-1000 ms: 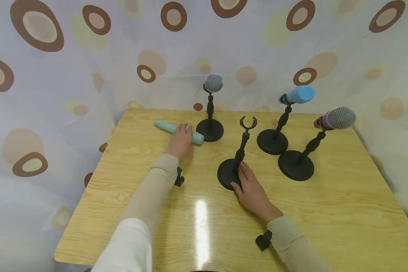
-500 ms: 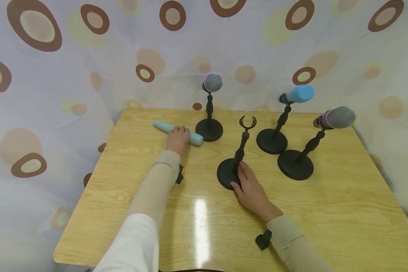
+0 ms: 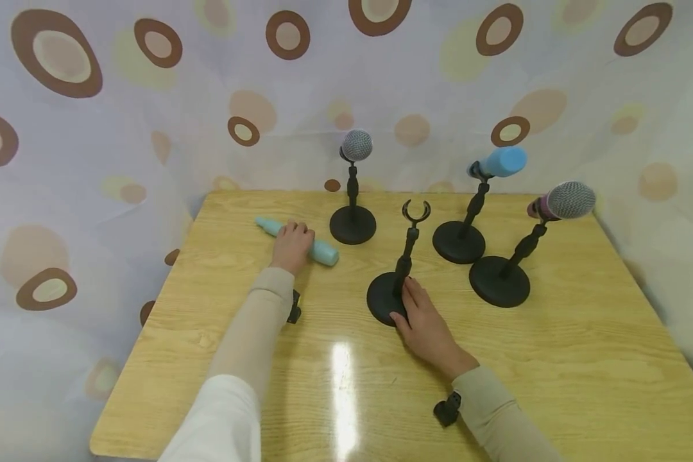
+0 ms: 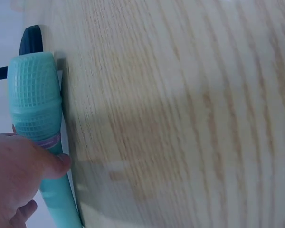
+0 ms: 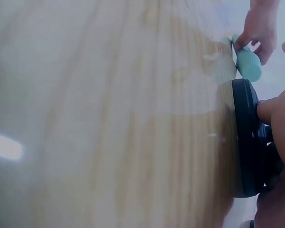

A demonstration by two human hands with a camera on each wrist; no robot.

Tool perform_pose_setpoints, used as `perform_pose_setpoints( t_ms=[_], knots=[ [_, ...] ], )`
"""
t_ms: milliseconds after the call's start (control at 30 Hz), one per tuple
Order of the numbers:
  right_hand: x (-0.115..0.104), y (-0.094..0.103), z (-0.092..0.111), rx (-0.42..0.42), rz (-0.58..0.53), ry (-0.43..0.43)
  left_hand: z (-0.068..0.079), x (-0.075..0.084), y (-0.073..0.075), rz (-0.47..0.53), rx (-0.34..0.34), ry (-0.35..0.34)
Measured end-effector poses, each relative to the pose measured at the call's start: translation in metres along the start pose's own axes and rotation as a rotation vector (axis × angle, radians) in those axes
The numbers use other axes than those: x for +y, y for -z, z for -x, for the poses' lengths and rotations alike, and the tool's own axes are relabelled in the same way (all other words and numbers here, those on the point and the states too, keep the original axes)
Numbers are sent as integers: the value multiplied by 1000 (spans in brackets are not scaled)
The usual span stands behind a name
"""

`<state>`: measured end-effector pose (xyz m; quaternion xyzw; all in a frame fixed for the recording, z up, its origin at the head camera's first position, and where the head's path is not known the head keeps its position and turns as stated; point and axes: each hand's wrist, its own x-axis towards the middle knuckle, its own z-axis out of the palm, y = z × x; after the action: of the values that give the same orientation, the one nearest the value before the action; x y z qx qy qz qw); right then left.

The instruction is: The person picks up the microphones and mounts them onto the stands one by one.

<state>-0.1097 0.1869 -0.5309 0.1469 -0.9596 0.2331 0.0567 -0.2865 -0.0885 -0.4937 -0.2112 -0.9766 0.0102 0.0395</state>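
In the head view a mint-green microphone (image 3: 325,253) lies near the back left of the table, its head pointing right. My left hand (image 3: 292,246) holds it around the handle from above. The left wrist view shows the thumb along the side of the microphone (image 4: 35,99), just below its ridged head. A black microphone stand (image 3: 384,296) with an unoccupied clip stands upright at mid-table. My right hand (image 3: 427,327) grips its round base from the right, fingers beside the pole and thumb at the near rim.
Behind stands a stand with a silver-headed microphone (image 3: 357,146). To the right, one stand carries a blue microphone (image 3: 505,162) and another a purple microphone with a silver head (image 3: 570,200). The wooden table (image 3: 496,385) meets a patterned curtain (image 3: 196,115) at the back.
My left hand has drawn the mint-green microphone slightly toward me and left, away from the rear stand's base. The right hand stays on its stand. The head view has shifted slightly.
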Motion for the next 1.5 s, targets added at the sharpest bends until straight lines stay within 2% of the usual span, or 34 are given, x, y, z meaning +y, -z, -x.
perform_pose_setpoints(
  t_ms=[133, 367, 733, 967, 1067, 1300, 1500],
  knots=[
    [-3, 2, 0, 5, 5, 5, 7, -7, -2, 44, 63, -49],
    [-5, 4, 0, 7, 5, 11, 18, -13, 8, 119, 153, -104],
    [-3, 5, 0, -3, 10, 0, 19, -10, 18, 197, 266, -227],
    [-3, 4, -1, -7, 6, 0, 22, 0, 30, 319, 338, -263],
    [-3, 4, -1, -5, 4, 1, 25, 7, 37, 369, 349, -266],
    [-3, 3, -1, 19, 6, 19, 25, 25, 52, 414, 383, -287],
    [-1, 1, -1, 5, 8, 9, 25, 40, 64, 498, 400, -274]
  ],
)
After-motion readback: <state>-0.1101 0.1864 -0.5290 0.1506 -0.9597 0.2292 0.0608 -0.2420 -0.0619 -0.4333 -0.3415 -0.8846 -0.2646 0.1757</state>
